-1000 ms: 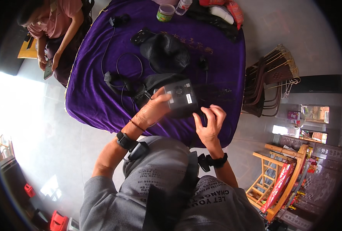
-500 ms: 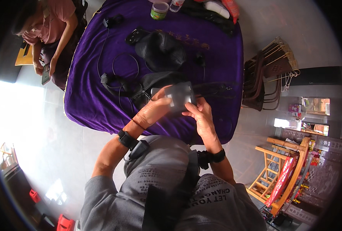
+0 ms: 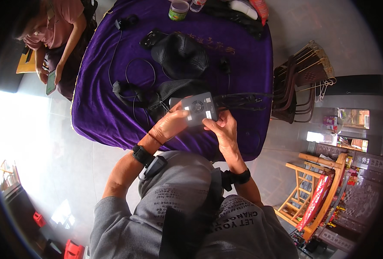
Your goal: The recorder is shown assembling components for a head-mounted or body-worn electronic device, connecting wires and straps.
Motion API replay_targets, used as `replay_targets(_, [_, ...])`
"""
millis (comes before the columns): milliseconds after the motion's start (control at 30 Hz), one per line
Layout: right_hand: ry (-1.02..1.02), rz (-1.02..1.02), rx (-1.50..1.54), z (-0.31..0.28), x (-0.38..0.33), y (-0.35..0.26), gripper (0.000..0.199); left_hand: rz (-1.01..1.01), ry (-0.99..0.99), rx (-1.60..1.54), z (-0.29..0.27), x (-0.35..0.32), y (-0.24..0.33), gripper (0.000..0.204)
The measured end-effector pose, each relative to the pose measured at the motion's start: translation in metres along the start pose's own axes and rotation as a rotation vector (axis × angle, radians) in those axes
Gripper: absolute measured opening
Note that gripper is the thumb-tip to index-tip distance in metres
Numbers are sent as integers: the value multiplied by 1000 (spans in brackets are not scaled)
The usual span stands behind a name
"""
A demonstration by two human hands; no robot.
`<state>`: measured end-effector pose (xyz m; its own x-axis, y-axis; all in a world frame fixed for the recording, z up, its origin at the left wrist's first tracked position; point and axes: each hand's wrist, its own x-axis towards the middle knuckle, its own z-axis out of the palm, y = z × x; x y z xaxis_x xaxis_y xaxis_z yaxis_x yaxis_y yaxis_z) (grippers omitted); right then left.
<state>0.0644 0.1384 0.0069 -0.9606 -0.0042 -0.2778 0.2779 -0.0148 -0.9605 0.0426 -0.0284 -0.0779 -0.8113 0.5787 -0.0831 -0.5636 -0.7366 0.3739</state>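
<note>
Between my hands is a flat grey electronic box [image 3: 201, 103] with a round vented grille and small white labels on its face. My left hand [image 3: 172, 123] grips its left side, thumb on the face and fingers behind. My right hand [image 3: 224, 128] pinches its lower right corner, thumb in front. Black cables [image 3: 243, 101] run off from the box's right side over the table. Just beyond the box lies a black mesh strap or pouch [image 3: 180, 89] on the purple cloth [image 3: 100, 116]. A dark mesh cap-like item [image 3: 180, 56] sits farther back.
Thin black cables [image 3: 140, 61] loop across the table's left. A lidded jar [image 3: 179, 10] and a bottle [image 3: 197, 5] stand at the far edge. To the left sits a person [image 3: 57, 30] with a phone. Stacked chairs [image 3: 297, 82] and a wooden frame [image 3: 316, 190] are at the right.
The blurred box has steadied, and its grille and labels now show clearly. The black cables at its right have shifted slightly. Both hands keep hold of it.
</note>
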Motion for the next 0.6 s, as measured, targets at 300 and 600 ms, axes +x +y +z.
replay_targets(300, [46, 162, 337, -23, 14, 13, 30, -51, -49, 221, 24, -3, 12, 67])
replay_targets(600, [8, 188, 550, -46, 19, 23, 27, -276, -60, 763, 55, -28, 50, 25])
